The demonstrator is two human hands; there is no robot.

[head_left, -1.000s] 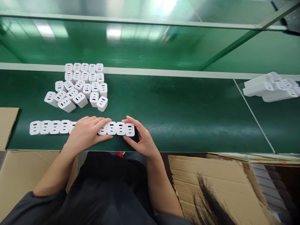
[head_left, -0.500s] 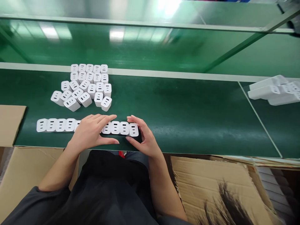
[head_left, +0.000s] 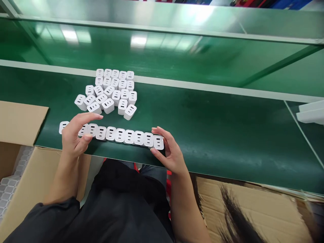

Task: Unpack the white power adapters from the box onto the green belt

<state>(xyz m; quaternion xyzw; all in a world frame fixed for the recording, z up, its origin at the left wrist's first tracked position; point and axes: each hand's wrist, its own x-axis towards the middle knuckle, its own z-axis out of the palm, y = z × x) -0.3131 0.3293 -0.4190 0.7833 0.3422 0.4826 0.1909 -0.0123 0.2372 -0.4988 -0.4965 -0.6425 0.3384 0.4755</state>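
Note:
A row of white charger plugs point(head_left: 120, 135) stands upright along the table's front edge, slotted faces up. My left hand point(head_left: 74, 131) is over the left part of the row, its thumb and fingers spread apart on either side of it and hiding some plugs. Around the last plug point(head_left: 158, 142) at the right end curls my right hand point(head_left: 170, 148), fingers behind and thumb in front. Farther back sits a group of similar white plugs point(head_left: 114, 83), neat in the back rows and tilted or askew toward the front.
The green table point(head_left: 215, 135) ends in a pale strip before a green panel behind. A cardboard piece point(head_left: 20, 121) lies at the left. More white plugs point(head_left: 312, 113) are at the right edge. Cardboard boxes point(head_left: 248, 206) stand below the front edge.
My left hand has slid left along the row, uncovering plugs in its middle. My right hand remains at the right end. The whole view has shifted, moving the table contents rightward.

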